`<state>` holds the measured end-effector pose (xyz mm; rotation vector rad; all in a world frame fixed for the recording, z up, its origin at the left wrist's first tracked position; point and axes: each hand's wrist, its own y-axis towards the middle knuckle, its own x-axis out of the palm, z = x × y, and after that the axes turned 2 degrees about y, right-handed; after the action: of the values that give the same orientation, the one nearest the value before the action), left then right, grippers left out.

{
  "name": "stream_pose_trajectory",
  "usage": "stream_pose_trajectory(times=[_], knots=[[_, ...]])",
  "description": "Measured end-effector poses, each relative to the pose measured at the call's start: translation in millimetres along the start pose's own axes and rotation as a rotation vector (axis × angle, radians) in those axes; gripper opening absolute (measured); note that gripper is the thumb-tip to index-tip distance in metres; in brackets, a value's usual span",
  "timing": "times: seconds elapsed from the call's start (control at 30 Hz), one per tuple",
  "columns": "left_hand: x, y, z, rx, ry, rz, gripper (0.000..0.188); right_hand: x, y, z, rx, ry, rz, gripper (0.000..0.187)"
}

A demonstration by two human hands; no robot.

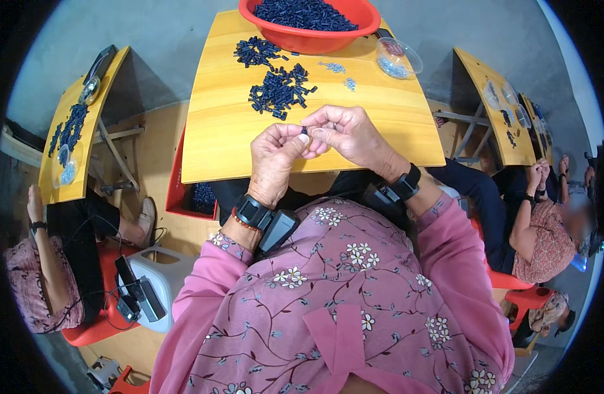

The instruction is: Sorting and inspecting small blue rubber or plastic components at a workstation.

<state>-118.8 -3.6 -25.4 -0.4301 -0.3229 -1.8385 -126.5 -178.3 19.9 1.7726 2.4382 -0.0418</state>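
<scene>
Over the near part of the yellow table (216, 141), my two hands meet at the fingertips. My left hand (275, 154) pinches a small black cylindrical piece (304, 131) between thumb and fingers. Close against it, my right hand (348, 134) is closed in a pinch at the same piece; whether it grips something small of its own is hidden by the fingers. Just beyond the hands lies a pile of black cylindrical pieces (280, 90), with a smaller pile (256, 51) behind it. Small silvery parts (334, 67) are scattered to their right.
A red basin (302, 43) full of black pieces stands at the table's far edge. Right of it sits a clear round tub (395, 69) with silvery parts. A red crate (177, 190) is below the table's left side. Other people work at tables on both sides.
</scene>
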Motion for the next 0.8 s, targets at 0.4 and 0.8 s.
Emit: stream_pose_trajectory(times=[0.4,0.8], knots=[[-15,5,0,-0.147,-0.275,-0.142,0.008,9,-1,0,-0.339,-0.549,0.039,0.032],[-21,6,4,-0.232,-0.339,-0.282,0.012,5,-6,-12,-0.472,-0.74,0.044,0.029]])
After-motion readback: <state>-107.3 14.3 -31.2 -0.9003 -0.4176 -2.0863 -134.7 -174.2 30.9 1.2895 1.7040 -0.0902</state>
